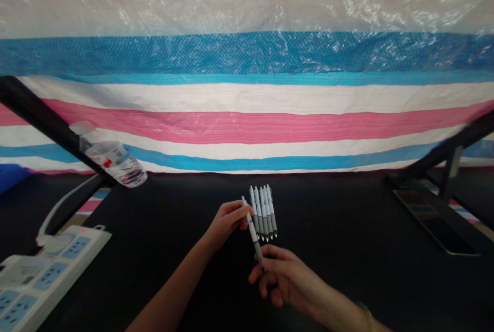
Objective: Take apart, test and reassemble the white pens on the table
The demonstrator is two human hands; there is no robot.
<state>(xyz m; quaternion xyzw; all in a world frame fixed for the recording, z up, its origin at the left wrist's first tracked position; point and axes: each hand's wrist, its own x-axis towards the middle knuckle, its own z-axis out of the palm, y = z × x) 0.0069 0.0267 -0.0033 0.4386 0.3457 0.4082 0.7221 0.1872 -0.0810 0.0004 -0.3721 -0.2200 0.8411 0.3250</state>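
A white ballpoint pen (pixel 251 229) with a grey grip slants between my two hands above the black tabletop. My left hand (pixel 230 217) pinches its upper, push-button end between thumb and fingers. Down at the grey tip end, the thumb and index finger of my right hand (pixel 283 274) are closed on the same pen, the other fingers loosely curled. Just beyond the held pen, several matching pens (pixel 264 212) lie side by side in a row, tips towards me. The held pen's tip is partly hidden by my right fingers.
A white power strip (pixel 73 265) with a plugged-in cable lies at the left. Behind it stands a clear plastic bottle (pixel 119 162), tilted in view. A dark phone (pixel 434 221) lies at the right. Striped plastic sheeting (pixel 247 126) hangs behind the black table (pixel 173 203).
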